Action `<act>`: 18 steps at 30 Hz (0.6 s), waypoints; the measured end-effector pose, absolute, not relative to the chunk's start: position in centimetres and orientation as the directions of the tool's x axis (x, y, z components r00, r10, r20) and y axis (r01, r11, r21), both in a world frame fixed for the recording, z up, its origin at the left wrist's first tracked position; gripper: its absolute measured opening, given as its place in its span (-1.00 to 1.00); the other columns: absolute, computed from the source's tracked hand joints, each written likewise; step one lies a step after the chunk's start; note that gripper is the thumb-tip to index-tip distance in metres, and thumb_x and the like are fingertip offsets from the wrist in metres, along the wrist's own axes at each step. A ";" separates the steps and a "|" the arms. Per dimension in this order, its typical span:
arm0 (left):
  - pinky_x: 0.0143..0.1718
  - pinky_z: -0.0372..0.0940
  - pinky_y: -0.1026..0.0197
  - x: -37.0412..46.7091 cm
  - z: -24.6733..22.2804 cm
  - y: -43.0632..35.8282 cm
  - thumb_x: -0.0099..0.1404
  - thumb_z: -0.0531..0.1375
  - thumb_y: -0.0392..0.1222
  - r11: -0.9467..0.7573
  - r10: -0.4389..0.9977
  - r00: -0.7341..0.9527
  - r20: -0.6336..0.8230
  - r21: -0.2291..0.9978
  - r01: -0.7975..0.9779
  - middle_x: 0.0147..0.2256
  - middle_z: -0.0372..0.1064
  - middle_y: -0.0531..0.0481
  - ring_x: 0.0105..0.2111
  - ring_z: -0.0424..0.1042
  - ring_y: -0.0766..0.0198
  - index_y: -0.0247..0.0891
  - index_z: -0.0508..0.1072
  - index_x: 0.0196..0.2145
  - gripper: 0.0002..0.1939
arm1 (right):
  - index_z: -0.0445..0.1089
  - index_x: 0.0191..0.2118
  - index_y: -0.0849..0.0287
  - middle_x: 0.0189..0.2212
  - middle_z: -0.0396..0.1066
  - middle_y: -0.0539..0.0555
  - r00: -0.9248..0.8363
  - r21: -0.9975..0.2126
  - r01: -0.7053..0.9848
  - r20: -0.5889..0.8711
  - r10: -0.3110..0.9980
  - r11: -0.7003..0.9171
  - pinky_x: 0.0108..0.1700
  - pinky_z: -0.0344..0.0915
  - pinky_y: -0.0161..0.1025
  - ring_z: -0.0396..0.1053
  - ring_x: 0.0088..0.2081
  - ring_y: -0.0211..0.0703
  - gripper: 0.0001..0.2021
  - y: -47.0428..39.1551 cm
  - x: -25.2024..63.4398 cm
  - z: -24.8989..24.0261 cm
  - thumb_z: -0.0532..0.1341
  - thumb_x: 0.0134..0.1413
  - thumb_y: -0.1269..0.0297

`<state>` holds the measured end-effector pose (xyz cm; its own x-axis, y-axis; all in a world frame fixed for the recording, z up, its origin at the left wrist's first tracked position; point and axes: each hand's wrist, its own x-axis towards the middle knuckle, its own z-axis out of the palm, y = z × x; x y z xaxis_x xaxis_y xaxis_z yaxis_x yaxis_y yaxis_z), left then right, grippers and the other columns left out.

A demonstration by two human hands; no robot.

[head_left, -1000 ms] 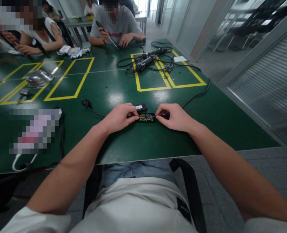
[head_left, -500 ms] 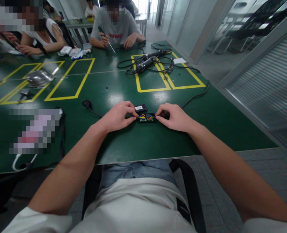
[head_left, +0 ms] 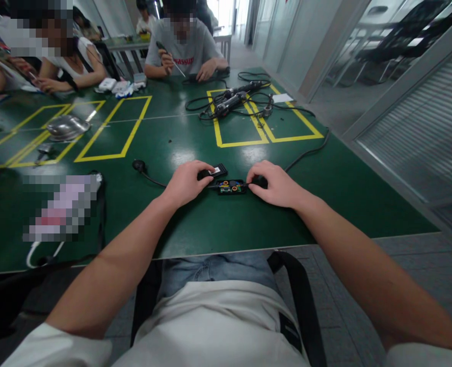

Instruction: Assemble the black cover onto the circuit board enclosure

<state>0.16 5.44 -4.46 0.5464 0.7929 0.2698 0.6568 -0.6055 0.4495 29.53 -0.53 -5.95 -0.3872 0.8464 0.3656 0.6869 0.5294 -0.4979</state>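
Note:
A small open black case (head_left: 231, 192) lies on the green table, its wires and round orange-ringed parts showing. My left hand (head_left: 187, 184) is closed on a black cover (head_left: 220, 168) with a white label, holding it tilted just beyond the case's left end. Dark cable leaves the case on both sides; on the left it runs under my hand to a black plug (head_left: 139, 165). At the right end, my right hand (head_left: 273, 184) is closed in a pinch on the cable beside the case. Under its fingers is a dark rounded part (head_left: 262, 181), mostly hidden.
Power tools with tangled cables (head_left: 231, 102) lie at the back right, inside yellow tape outlines (head_left: 244, 143). A shiny metal piece (head_left: 68, 127) and a blurred-out pinkish object (head_left: 63, 204) are on the left. Across the table a person (head_left: 183, 48) holds a screwdriver (head_left: 174, 62).
My left hand has left the cable at the case's left end and taken hold of the cover, which is now tilted. My right hand stays at the right end, shifted slightly.

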 end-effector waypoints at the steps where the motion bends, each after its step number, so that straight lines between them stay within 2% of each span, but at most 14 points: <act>1: 0.24 0.47 -0.14 0.2 -4.3 5.2 0.49 0.36 -0.21 -0.619 0.784 0.542 0.301 0.445 0.648 0.08 0.70 -0.14 0.09 0.63 -0.04 -0.15 0.74 0.04 -0.78 | 0.49 -0.34 0.05 -0.31 0.58 0.11 -0.388 -0.496 0.687 0.367 0.846 0.530 -0.03 0.34 0.02 0.42 -0.18 0.11 -0.95 -0.5 29.5 -6.0 0.32 0.15 0.34; 4: 0.32 0.41 -0.16 0.5 -3.6 4.2 0.55 0.30 -0.19 -0.697 0.717 0.546 0.433 0.434 0.571 0.18 0.66 -0.13 0.18 0.58 -0.02 -0.14 0.70 0.12 -0.74 | 0.47 -0.35 0.05 -0.31 0.57 0.12 -0.384 -0.495 0.689 0.369 0.846 0.529 -0.03 0.34 0.02 0.42 -0.17 0.11 -0.93 -0.5 29.5 -6.0 0.32 0.16 0.34; 6: 0.34 0.40 -0.15 0.6 -3.3 3.5 0.60 0.26 -0.14 -0.754 0.657 0.590 0.469 0.436 0.492 0.21 0.63 -0.15 0.22 0.56 -0.02 -0.12 0.66 0.21 -0.68 | 0.46 -0.35 0.05 -0.30 0.56 0.12 -0.384 -0.496 0.693 0.360 0.850 0.523 -0.03 0.34 0.02 0.42 -0.17 0.11 -0.93 -0.6 29.5 -5.9 0.32 0.16 0.35; 11: 0.27 0.44 -0.12 0.9 -3.3 3.3 0.61 0.21 -0.17 -0.824 0.517 0.808 0.283 0.418 0.382 0.14 0.66 -0.15 0.11 0.62 0.02 -0.09 0.70 0.18 -0.68 | 0.45 -0.34 0.05 -0.29 0.55 0.13 -0.387 -0.486 0.706 0.345 0.855 0.516 -0.03 0.34 0.03 0.42 -0.17 0.12 -0.93 -0.6 29.5 -5.8 0.30 0.15 0.37; 14: 0.30 0.41 -0.15 1.0 -3.5 3.5 0.61 0.22 -0.16 -0.828 0.514 0.817 0.263 0.403 0.391 0.13 0.67 -0.15 0.11 0.61 0.02 -0.09 0.71 0.17 -0.69 | 0.45 -0.35 0.05 -0.28 0.55 0.13 -0.383 -0.487 0.708 0.342 0.858 0.511 -0.02 0.35 0.03 0.42 -0.16 0.12 -0.93 -0.6 29.4 -5.7 0.30 0.14 0.37; 18: 0.30 0.41 -0.11 1.0 -3.5 3.3 0.60 0.24 -0.18 -0.812 0.525 0.809 0.263 0.441 0.383 0.14 0.66 -0.15 0.12 0.61 0.03 -0.11 0.70 0.18 -0.69 | 0.44 -0.34 0.05 -0.28 0.55 0.13 -0.393 -0.484 0.708 0.337 0.856 0.515 -0.04 0.35 0.01 0.42 -0.17 0.10 -0.93 -0.6 29.5 -5.8 0.30 0.15 0.36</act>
